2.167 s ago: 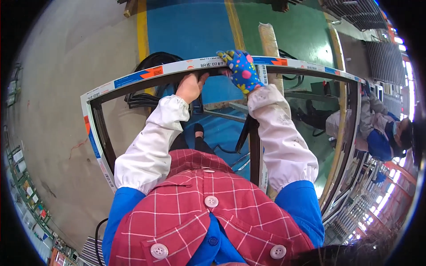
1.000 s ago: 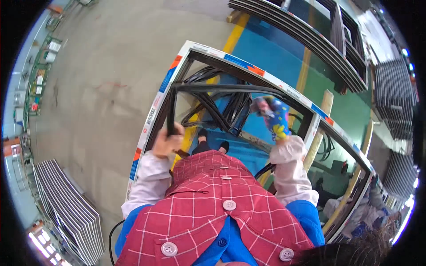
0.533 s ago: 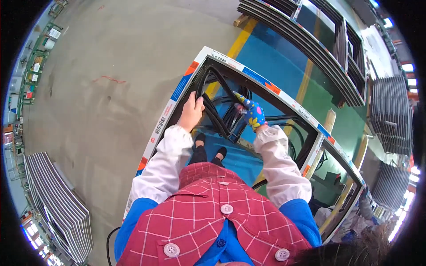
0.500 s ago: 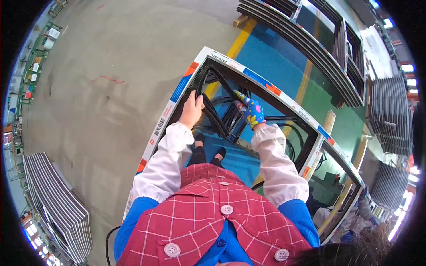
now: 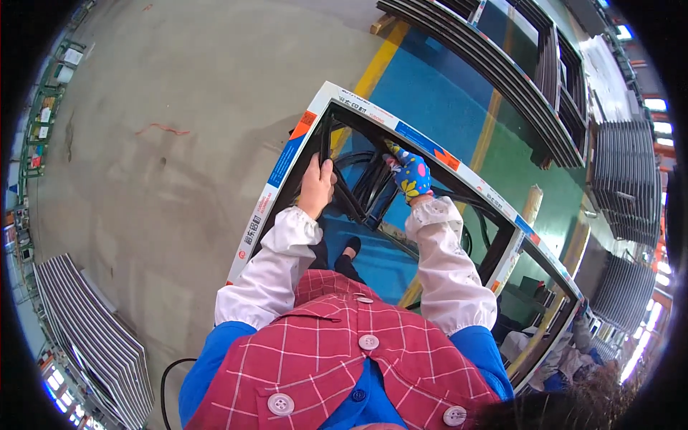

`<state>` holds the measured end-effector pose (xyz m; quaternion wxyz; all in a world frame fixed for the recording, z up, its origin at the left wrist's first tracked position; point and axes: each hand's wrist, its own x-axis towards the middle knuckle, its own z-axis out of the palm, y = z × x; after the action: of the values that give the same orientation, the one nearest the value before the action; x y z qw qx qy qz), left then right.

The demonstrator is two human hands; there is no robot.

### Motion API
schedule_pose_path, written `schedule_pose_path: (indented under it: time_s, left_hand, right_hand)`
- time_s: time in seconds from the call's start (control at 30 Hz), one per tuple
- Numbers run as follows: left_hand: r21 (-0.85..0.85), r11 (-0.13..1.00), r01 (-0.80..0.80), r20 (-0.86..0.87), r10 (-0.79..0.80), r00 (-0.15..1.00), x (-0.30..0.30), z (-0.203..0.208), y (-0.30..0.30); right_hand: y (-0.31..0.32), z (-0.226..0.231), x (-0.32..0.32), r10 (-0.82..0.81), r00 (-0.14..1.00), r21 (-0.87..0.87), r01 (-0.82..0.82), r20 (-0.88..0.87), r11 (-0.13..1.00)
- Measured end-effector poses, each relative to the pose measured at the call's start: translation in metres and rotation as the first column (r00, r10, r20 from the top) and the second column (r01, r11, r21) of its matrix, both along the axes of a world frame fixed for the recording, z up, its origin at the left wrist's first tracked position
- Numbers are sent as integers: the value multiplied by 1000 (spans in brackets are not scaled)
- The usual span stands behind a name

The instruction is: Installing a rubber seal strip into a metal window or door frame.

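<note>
A large window frame (image 5: 256,228) with white, blue and orange protective film surrounds both my hands. My bare left hand (image 5: 317,188) is closed around a black rubber sealing strip (image 5: 325,137) beside the frame's left inner edge, just below the top corner. My right hand (image 5: 411,175), in a blue flowered glove, is closed at the upper inner edge, with the strip running to its fingers; its fingertips are partly hidden. Between my hands hangs a bundle of black strip (image 5: 370,188), with loops passing behind the right hand.
A stack of dark frames (image 5: 502,75) lies at the upper right. Stacked grey profiles (image 5: 625,197) stand farther right, and more profiles (image 5: 97,340) lie at the lower left. Another person (image 5: 566,355) is at the lower right, near the frame's far end.
The strip near the top corner has drawn closer to the upper inner edge, and my right hand has shifted slightly right. My feet have stepped.
</note>
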<state>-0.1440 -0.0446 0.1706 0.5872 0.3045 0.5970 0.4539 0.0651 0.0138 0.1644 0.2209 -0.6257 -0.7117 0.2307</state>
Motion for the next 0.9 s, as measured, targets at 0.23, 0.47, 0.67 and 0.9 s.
schedule_pose_path:
  time_s: [0.23, 0.47, 0.67, 0.9]
  left_hand:
    - [-54, 996, -71, 94, 76, 993, 10, 8, 6]
    - [-165, 984, -69, 389, 129, 912, 70, 0, 44]
    - [-191, 952, -239, 417, 299, 858, 101, -15, 67]
    - [-164, 918, -362, 464, 395, 793, 111, -13, 65]
  right_hand:
    - [2, 4, -4, -28, 1000, 126, 26, 10, 992]
    - [-2, 26, -9, -7, 995, 289, -22, 98, 957]
    - [15, 47, 12, -131, 948, 594, -71, 290, 802]
    - [24, 29, 14, -50, 914, 341, -99, 403, 935]
